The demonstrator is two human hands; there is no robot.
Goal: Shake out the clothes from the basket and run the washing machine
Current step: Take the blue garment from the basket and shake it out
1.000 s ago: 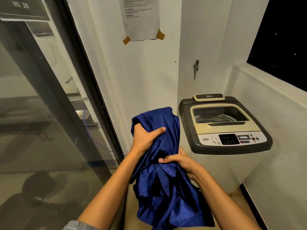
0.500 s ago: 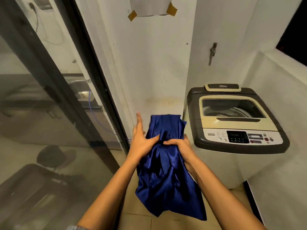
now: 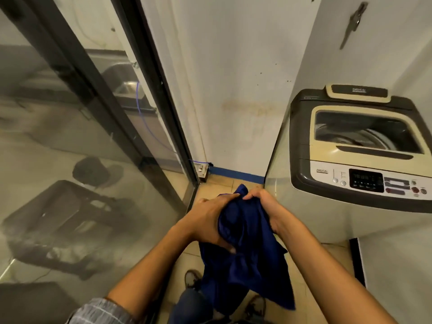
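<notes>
Your left hand and right hand are bare: no gloves, rings or watch visible. Both forearms are uncovered to the frame edge. At your left elbow a rolled or short sleeve shows, grey-blue with faint pale lines, possibly a check; a thin dark band sits at its edge. Below, you wear dark blue denim trousers. Your shoes are dark with lighter lacing; detail is blurred.
</notes>
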